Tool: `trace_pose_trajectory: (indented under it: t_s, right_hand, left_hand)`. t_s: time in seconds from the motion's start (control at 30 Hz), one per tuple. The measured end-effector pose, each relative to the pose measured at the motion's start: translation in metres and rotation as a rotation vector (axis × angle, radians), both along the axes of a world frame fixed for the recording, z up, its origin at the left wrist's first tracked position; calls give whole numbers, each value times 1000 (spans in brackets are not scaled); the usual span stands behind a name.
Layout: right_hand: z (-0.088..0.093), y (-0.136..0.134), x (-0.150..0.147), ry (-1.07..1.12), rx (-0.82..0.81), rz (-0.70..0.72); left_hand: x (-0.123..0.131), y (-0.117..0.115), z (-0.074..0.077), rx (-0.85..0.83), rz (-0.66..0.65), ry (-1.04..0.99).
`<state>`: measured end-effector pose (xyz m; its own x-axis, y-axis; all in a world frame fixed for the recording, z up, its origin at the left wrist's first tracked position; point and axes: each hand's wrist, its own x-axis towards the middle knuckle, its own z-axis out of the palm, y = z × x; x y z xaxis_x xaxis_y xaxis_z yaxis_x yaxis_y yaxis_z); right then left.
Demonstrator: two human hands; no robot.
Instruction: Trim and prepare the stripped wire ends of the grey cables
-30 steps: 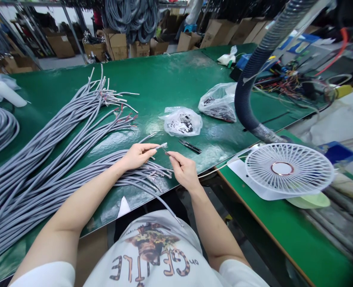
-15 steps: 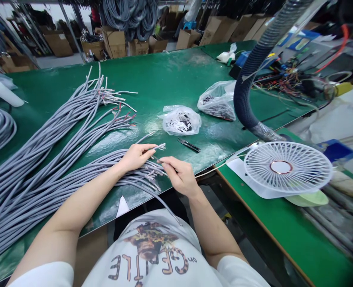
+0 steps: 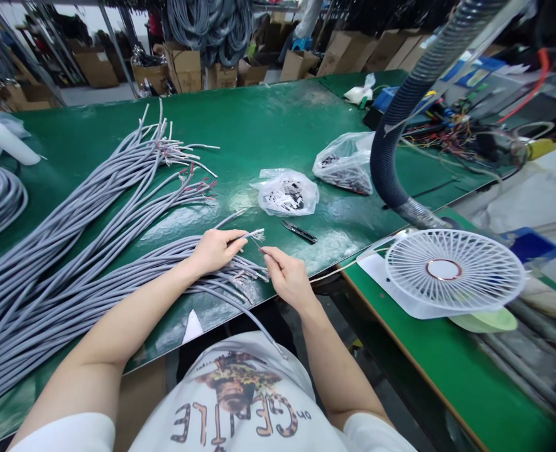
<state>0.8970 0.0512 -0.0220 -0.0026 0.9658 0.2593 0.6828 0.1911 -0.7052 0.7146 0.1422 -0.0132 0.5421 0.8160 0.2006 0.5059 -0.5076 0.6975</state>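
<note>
The left hand is closed around one grey cable just behind its stripped end and holds it slightly above the near bundle of like cables. The right hand is closed in a fingertip pinch on the exposed strands that fan out of that end. The cable in work thus sits between the two hands, near the front edge of the green table. As for progress, one end is being handled. The near bundle and the far bundle both show bared ends with coloured conductors, but the view does not reveal which ends are finished (the tips are too small to compare), so most of the batch appears open to handling. Snips lie unused just beyond the right hand, with a bag of small parts behind them and a second bag farther right. The table's front edge runs directly under the wrists. To the right, a white fan and a ribbed hose limit sideways travel, while bare mat forward of the hands gives free room.
</note>
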Motion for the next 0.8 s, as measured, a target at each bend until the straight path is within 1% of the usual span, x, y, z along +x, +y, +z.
trace_pose_trajectory:
  t_s: [0.37,0.57,0.8]
  right_hand:
    - [0,2,-5,56,-27,-27]
    - [-1,3,-3,95,-19,4]
    - [2,3,-4,119,-42,19]
  left_hand:
    - [0,-2,2,26,-8,20]
    - [0,-2,4,34,-9,27]
    - [1,-4,6,50,6,55]
